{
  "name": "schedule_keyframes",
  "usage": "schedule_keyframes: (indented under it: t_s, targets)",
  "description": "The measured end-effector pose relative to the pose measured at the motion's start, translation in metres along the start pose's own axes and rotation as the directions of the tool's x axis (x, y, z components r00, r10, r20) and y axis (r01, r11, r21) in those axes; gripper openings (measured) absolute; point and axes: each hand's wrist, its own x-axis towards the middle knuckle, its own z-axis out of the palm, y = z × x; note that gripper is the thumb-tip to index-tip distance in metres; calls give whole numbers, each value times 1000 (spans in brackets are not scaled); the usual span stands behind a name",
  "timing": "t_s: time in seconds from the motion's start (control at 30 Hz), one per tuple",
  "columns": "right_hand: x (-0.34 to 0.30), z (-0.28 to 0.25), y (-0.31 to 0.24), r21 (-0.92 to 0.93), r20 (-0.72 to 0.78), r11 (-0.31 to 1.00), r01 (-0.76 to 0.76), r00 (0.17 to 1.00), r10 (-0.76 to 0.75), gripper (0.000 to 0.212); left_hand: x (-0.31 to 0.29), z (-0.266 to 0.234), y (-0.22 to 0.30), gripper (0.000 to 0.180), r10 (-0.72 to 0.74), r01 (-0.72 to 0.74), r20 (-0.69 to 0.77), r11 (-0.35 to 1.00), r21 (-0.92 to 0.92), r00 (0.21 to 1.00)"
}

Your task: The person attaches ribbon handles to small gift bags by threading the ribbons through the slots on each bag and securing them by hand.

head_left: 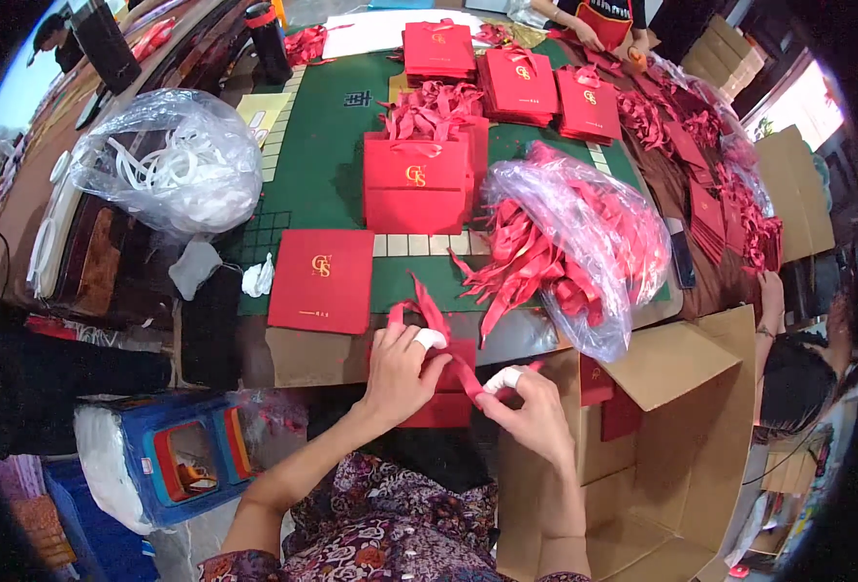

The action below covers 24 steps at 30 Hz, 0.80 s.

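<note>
A red paper gift bag point(438, 411) lies at the table's near edge, partly covered by my hands. A red ribbon point(465, 376) runs from the bag's top between my two hands, with another loop rising beyond my left fingers. My left hand point(400, 367) is closed, its thumb and fingers pinching the ribbon. Lower and to the right, my right hand point(531, 412) pinches the ribbon's other stretch. White tape wraps a finger on each hand. A flat red bag point(321, 281) lies beside my left hand. Beyond my right hand, a clear plastic bag point(603, 262) spills red ribbons.
Red bags with ribbon handles point(415, 184) stand mid-table, with stacks of red bags point(516, 85) behind. A plastic bag of white cord point(172, 160) sits left. An open cardboard box point(676, 466) stands at my right. Co-workers' hands point(589, 37) show at the far side and right edge.
</note>
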Motion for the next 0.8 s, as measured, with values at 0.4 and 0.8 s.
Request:
schedule_keyframes:
  t_s: [0.4,0.8]
  targets:
    - [30,45,-16,491,-89,852,-182,963,256,14,-73,3,42,40,-338,549,465,220,-807,818]
    - [-6,39,-24,13,-321,989,147,937,-135,25,-64,-6,-6,34,-148,701,831,-470,-536,536]
